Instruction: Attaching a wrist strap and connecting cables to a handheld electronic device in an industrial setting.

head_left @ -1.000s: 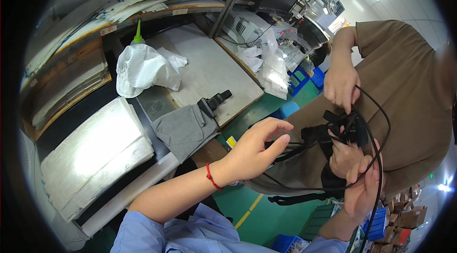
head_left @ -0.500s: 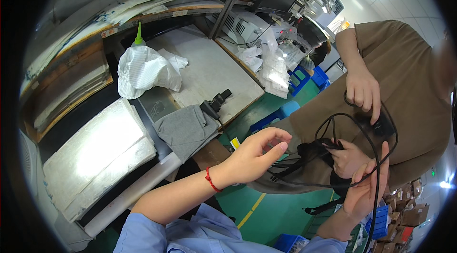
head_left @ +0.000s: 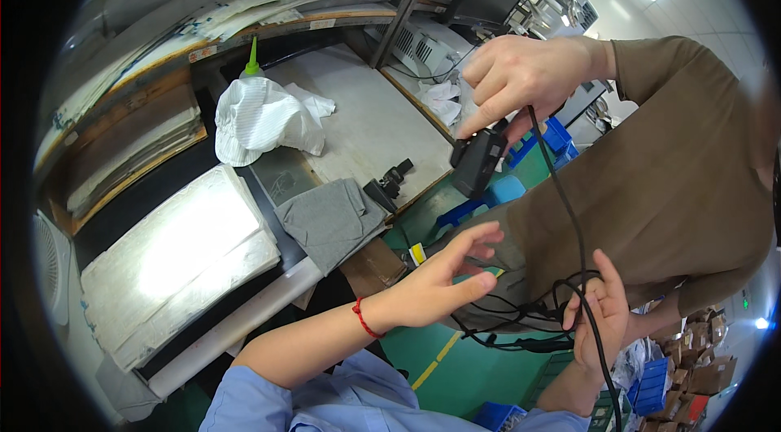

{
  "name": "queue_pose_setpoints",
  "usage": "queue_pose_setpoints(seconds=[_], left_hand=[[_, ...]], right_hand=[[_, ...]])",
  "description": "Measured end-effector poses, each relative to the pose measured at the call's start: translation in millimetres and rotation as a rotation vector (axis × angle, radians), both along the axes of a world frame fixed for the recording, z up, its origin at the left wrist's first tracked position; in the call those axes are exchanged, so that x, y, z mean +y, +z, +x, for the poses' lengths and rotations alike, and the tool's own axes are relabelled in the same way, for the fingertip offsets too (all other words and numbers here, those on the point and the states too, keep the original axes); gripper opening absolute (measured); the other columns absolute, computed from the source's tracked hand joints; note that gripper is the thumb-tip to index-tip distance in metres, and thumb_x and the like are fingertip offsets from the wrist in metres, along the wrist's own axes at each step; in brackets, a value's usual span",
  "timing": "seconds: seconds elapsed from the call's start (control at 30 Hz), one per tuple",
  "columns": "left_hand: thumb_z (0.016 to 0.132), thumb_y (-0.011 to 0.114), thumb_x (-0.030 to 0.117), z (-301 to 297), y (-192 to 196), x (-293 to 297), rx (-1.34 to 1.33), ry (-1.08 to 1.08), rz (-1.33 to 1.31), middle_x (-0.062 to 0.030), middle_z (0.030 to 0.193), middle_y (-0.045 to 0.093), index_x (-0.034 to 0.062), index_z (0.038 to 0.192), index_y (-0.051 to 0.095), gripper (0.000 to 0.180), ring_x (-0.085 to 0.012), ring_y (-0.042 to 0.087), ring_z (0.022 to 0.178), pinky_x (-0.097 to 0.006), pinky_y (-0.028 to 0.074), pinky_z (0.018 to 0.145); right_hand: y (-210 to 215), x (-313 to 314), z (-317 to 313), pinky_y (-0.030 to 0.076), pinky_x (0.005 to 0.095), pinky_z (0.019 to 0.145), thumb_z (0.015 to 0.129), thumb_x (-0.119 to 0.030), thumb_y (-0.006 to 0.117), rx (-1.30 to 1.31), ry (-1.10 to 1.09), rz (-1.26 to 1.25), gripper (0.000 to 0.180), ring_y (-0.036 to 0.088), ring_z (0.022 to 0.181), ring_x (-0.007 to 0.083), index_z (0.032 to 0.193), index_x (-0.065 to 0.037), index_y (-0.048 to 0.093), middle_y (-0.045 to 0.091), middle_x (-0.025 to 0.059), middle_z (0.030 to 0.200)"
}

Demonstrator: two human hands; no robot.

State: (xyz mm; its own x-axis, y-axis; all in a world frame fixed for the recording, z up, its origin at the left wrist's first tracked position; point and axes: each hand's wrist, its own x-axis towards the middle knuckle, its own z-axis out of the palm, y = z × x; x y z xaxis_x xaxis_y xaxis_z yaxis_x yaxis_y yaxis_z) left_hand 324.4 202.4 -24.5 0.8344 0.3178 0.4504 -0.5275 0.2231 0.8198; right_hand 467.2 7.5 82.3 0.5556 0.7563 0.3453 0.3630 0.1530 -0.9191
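Left hand (head_left: 431, 290) is spread wide and empty, right hand (head_left: 602, 326) has its fingers curled round the black cable (head_left: 569, 212), steadying it while a co-worker's hand (head_left: 525, 74) lifts the black adapter (head_left: 478, 162) above

Open air between the hands (head_left: 439, 290), hemmed by a co-worker's torso (head_left: 675, 188) and dangling black cable (head_left: 569, 212).

Left hand (head_left: 435, 290): bare, thin red string bracelet (head_left: 363, 318) round wrist. Light blue shirt sleeve (head_left: 268, 395) pushed up, forearm bare from elbow down. Right hand (head_left: 602, 322): bare, no ring or bracelet visible; light blue cuff (head_left: 541, 418) at lower edge.
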Motion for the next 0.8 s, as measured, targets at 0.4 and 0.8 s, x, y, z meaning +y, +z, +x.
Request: queue_pose_setpoints(seconds=[0.4,0.8], left_hand=[[0.077,0.048,0.076,-4,54,-12,-0.175,-0.232,-0.519,-0.015,0.151,0.022,0.0065,0.149,0.013,0.106,-0.0253,0.031,0.136,-0.039,0.03,0.111],[0.096,0.049,0.04,-24,105,4,-0.358,-0.113,-1.002,-0.0189,0.127,0.053,-0.0047,0.125,0.046,0.053,-0.0272,0.054,0.118,-0.034,0.046,0.104]], right_hand=[[54,-9,46,0.033,0.0185,0.052,0.094,-0.008,0.052,-0.285,0.058,0.008,0.025,0.042,0.059,0.0074,0.111,0.008,0.062,0.049,0.0042,0.076],[64,-17,35,0.025,0.0193,0.041,0.097,-0.024,0.053,-0.256,0.271,0.191,0.036,0.035,0.046,0.0054,0.11,0.009,0.057,0.046,0.0031,0.069]])
